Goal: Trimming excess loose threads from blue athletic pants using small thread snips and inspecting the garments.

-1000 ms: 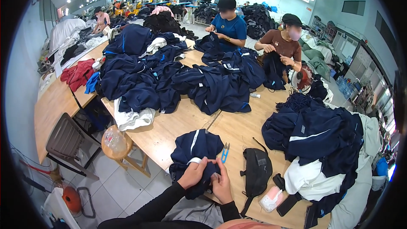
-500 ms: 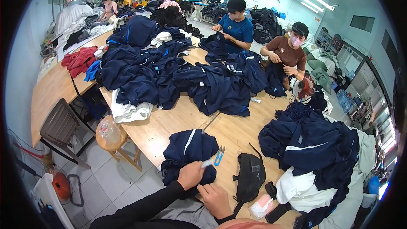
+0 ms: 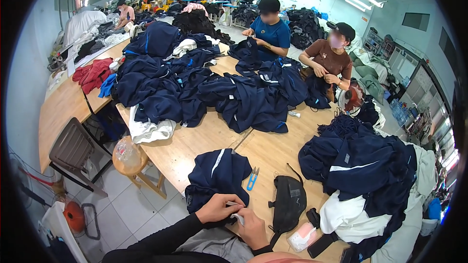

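Observation:
In front of me a dark navy garment (image 3: pixel 214 168) with a white stripe lies bunched at the table's near edge. My left hand (image 3: pixel 219 208) is over its near part, fingers pinched together. Close against it, my right hand (image 3: pixel 253 228) is also closed. A small whitish piece (image 3: pixel 238 218) shows between the two hands; I cannot make out what kind of thing it is. Thread snips (image 3: pixel 253 178) with blue handles lie beside the garment, points away from me. A black pouch (image 3: pixel 287 203) with a strap rests right of my right hand.
A large heap of navy garments (image 3: pixel 248 100) covers the table's far side. Another pile (image 3: pixel 360 165) stands at the right, with white cloth (image 3: pixel 341 219) under it. A phone-like black slab (image 3: pixel 321 245) lies near. A wooden stool (image 3: pixel 129 158) stands left. Two co-workers handle garments across the table.
My left hand has drawn back toward me and met my right hand. The whitish piece, earlier held out by the left hand near the snips, is now between both hands.

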Available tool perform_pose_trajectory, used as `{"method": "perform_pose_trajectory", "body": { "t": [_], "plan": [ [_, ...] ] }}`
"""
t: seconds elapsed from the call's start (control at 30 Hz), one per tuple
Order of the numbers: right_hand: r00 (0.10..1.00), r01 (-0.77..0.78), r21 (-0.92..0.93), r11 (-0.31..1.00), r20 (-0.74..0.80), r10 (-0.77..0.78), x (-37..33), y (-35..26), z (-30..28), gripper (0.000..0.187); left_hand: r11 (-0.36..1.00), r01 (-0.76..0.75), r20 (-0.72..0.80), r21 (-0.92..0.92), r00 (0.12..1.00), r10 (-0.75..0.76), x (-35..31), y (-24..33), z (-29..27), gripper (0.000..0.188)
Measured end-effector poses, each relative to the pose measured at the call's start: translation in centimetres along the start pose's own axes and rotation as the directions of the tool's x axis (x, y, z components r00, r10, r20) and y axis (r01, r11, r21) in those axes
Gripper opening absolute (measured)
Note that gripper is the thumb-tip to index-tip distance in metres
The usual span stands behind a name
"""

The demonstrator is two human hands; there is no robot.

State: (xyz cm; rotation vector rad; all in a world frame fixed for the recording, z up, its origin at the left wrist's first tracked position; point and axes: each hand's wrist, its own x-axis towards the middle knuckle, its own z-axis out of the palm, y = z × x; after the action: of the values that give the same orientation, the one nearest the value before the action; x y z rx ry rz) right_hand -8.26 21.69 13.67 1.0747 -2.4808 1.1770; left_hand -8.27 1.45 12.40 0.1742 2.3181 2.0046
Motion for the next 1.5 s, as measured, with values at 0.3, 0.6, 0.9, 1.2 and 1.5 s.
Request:
{"method": "perform_pose_trajectory", "body": {
  "t": [0.3,0.6,0.9,1.2,1.5],
  "plan": [
    [0.903,-0.37,0.64,0.674,0.075,0.424,0.1,0.0,0.9,0.012,0.915,0.08,0.053,-0.395,0.997,-0.064,-1.3,-1.4,-0.7,0.021],
    [0.876,-0.396,0.378,0.837,-0.118,0.468,0.3,0.8,0.8,0.011,0.719,-0.32,0.149,0.617,0.945,0.292,-1.6,4.4,-0.5,0.014],
    [0.779,-0.43,0.662,0.613,-0.071,0.623,-0.8,3.0,2.7,0.017,0.528,-0.373,0.048,0.763,0.847,0.53,-2.3,2.7,1.0,0.022],
    [0.864,-0.442,0.595,0.671,0.082,0.497,-1.0,1.7,-0.2,0.062,0.692,-0.139,-0.05,0.708,0.968,0.245,-2.1,0.4,1.8,0.011],
    [0.954,-0.065,0.037,0.997,-0.29,0.073,0.1,-0.1,-0.7,0.035,0.922,0.273,-0.056,-0.275,0.953,-0.299,-1.7,-0.7,2.0,0.054]
  ]
}}
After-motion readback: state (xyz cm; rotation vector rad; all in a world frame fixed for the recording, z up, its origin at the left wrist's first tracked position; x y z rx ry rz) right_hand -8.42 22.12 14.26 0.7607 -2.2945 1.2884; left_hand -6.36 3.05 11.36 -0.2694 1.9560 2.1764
